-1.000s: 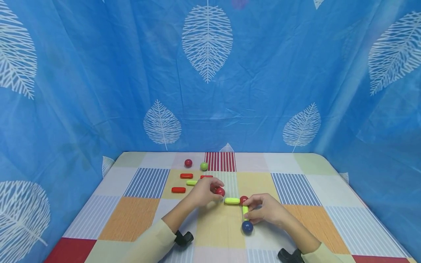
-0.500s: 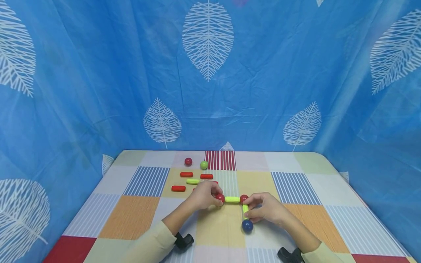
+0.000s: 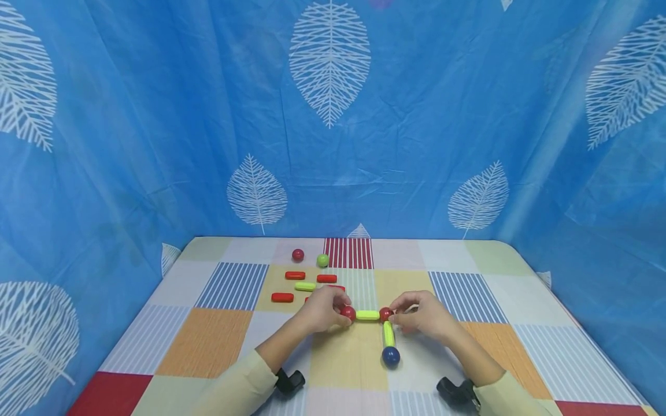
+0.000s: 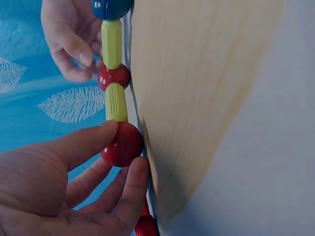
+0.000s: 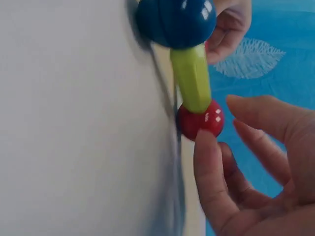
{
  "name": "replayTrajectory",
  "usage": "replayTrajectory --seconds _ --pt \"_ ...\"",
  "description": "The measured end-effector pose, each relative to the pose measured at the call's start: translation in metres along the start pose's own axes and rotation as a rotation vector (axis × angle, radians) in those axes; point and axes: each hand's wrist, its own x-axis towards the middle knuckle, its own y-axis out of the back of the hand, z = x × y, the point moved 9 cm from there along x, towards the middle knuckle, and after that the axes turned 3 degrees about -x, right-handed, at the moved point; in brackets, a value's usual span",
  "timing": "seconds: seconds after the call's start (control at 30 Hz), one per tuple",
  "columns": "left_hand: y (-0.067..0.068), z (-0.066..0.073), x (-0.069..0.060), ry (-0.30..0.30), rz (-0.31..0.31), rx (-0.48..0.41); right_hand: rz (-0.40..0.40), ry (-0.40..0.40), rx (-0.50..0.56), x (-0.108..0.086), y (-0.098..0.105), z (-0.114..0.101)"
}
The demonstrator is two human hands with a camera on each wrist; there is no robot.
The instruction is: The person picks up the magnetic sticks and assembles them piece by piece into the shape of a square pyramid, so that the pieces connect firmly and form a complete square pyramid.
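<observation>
A red ball (image 3: 348, 314) at the left end of a joined row is pinched between the thumb and fingers of my left hand (image 3: 318, 311). From it a yellow-green rod (image 3: 367, 315) runs right to a second red ball (image 3: 385, 314). Another yellow-green rod (image 3: 388, 334) leads from that corner towards me, ending at a dark blue ball (image 3: 391, 356). My right hand (image 3: 424, 316) is beside the corner ball. In the right wrist view one fingertip touches this red ball (image 5: 202, 120), while another digit stands slightly apart from it.
Behind my left hand lie several loose red rods (image 3: 295, 275) and a yellow-green rod (image 3: 305, 286), some partly hidden. Farther back sit a dark red ball (image 3: 298, 255) and a green ball (image 3: 322, 260). A blue leaf-print curtain (image 3: 416, 115) surrounds the patchwork-covered table (image 3: 354, 370).
My left hand has brought its red ball nearer to me, against the free end of the rod. My right hand has let go of the near rod and moved up to the corner ball.
</observation>
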Motion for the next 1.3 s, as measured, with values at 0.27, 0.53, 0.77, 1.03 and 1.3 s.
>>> replayTrajectory --seconds 0.27,0.53,0.77,1.03,1.3 --pt "0.004 -0.001 -0.008 0.023 0.039 -0.018 -0.096 0.129 -0.186 0.015 -0.009 -0.006" --pt "-0.002 0.013 -0.032 -0.053 0.017 0.019 -0.07 0.112 -0.187 0.007 -0.001 0.003" --pt "-0.038 0.032 -0.053 -0.144 -0.207 0.043 -0.059 0.096 -0.135 -0.01 -0.006 0.002" --pt "-0.045 0.036 -0.056 -0.149 -0.224 0.073 -0.077 0.062 -0.127 -0.025 -0.011 -0.002" --pt "-0.035 0.028 -0.053 -0.098 -0.256 0.081 -0.171 0.027 -0.106 -0.039 -0.018 -0.001"
